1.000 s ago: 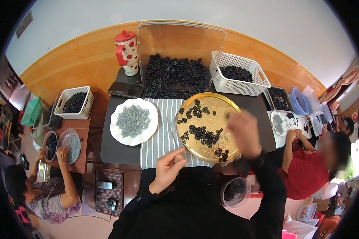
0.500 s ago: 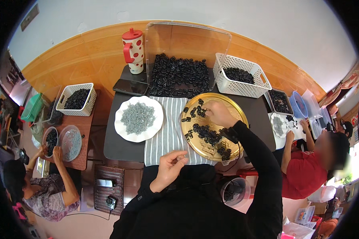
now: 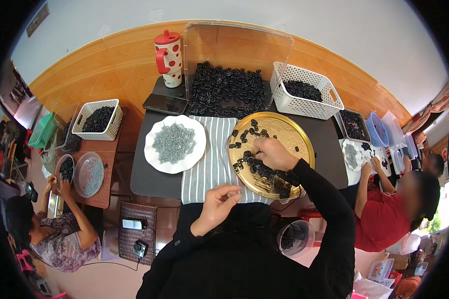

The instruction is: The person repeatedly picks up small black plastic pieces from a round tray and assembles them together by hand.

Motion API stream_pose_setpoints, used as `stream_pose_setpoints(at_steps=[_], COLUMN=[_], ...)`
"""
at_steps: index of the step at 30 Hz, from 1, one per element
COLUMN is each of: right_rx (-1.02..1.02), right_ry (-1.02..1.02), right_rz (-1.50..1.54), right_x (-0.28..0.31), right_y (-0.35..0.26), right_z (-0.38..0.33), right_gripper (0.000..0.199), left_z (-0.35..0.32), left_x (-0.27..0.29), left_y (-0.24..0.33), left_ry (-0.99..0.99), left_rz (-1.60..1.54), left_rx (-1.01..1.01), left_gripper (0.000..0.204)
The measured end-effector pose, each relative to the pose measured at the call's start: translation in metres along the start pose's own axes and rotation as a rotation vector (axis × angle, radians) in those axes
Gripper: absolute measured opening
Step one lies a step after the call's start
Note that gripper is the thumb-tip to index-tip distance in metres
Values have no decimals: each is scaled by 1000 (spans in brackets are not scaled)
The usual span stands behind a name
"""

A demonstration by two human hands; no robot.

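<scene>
My right hand (image 3: 275, 153) is over the round gold tray (image 3: 292, 130). Its closed fingers point down at the pile of small black plastic pieces (image 3: 265, 172), and whatever is between them is hidden. More of these pieces lie scattered on the tray's left and upper parts. My left hand (image 3: 217, 207) hovers near the front edge of the striped cloth (image 3: 209, 172), fingers curled and thumb pressed near them; anything in it is too small to make out. Left of the cloth stands a white wavy-rimmed plate (image 3: 149, 152) heaped with small grey screw-like parts (image 3: 173, 143).
Behind are a clear bin (image 3: 239, 42) of black pieces, a white basket (image 3: 309, 107), a spotted tumbler (image 3: 170, 62) and a phone (image 3: 165, 103). One person (image 3: 67, 231) works at the left table, another in red (image 3: 386, 217) at the right. A bucket (image 3: 294, 239) stands below the tray.
My right hand has moved from the tray's upper part down toward me, to the pile in its middle. My left hand has stayed nearly where it was.
</scene>
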State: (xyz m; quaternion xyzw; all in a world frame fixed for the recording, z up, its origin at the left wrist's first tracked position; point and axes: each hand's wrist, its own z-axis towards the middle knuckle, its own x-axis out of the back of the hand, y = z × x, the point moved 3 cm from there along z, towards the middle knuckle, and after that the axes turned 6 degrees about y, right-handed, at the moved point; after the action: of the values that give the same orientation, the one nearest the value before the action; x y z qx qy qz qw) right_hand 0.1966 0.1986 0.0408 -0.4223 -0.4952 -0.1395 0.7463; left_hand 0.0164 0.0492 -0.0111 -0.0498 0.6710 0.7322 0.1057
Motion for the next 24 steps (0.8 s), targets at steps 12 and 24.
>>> stream_pose_setpoints(at_steps=[12, 24], right_rx=[-224, 15], right_ry=[183, 376], right_rz=[1103, 802], right_x=[-6, -2], right_y=[-58, -67], right_z=[-74, -84], right_gripper=[15, 17], left_z=[13, 20], left_x=[-33, -36], left_y=[19, 14], left_ry=[46, 45], left_rz=[-165, -255], left_rx=[-100, 13], left_gripper=[28, 26])
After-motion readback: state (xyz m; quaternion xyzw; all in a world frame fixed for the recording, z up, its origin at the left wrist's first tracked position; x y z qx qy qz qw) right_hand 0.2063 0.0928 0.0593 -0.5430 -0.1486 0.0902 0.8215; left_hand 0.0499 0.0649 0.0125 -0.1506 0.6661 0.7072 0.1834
